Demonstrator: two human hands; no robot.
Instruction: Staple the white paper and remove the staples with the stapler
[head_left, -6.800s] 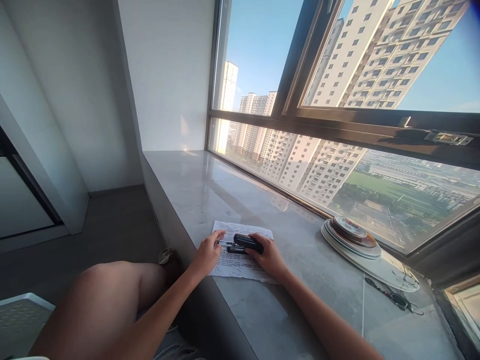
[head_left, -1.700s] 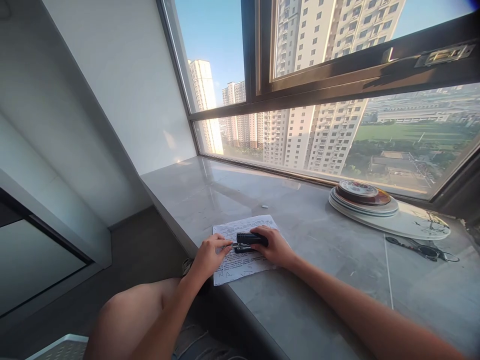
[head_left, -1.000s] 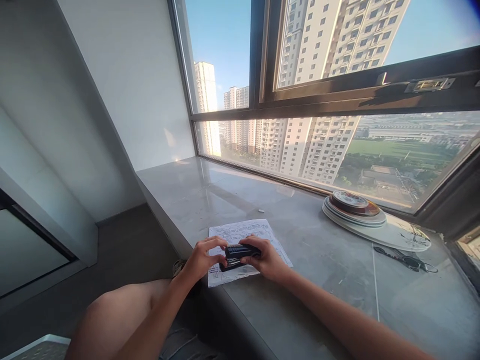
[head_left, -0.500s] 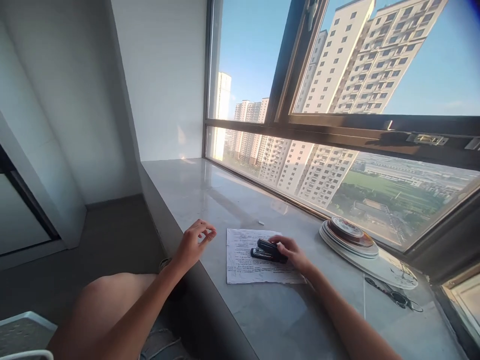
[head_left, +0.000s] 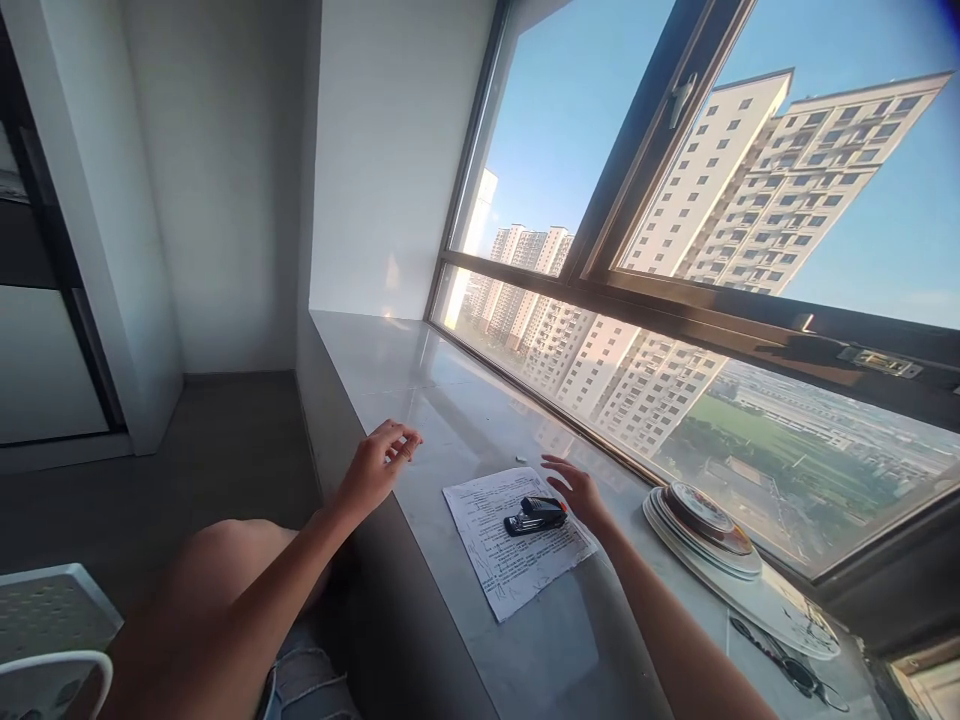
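Note:
A black stapler [head_left: 535, 515] lies on a printed sheet of paper [head_left: 510, 548] on the grey stone window ledge [head_left: 420, 390]. My right hand [head_left: 574, 487] hovers just right of the stapler with its fingers spread, holding nothing. My left hand [head_left: 377, 467] is raised over the ledge's near edge, left of the paper. Its fingers are curled loosely with the thumb and fingertips close together; nothing shows in them.
A stack of decorated plates [head_left: 709, 520] sits on a larger white platter [head_left: 780, 610] to the right, by the window. Dark glasses or a cord [head_left: 787, 668] lie beyond it. A small white scrap [head_left: 520, 459] lies near the window frame. A white chair [head_left: 45, 640] is at lower left.
My right hand has let go of the stapler, which now rests on the paper. My left hand came off the stapler a moment before and stays lifted at the left. The view swung left.

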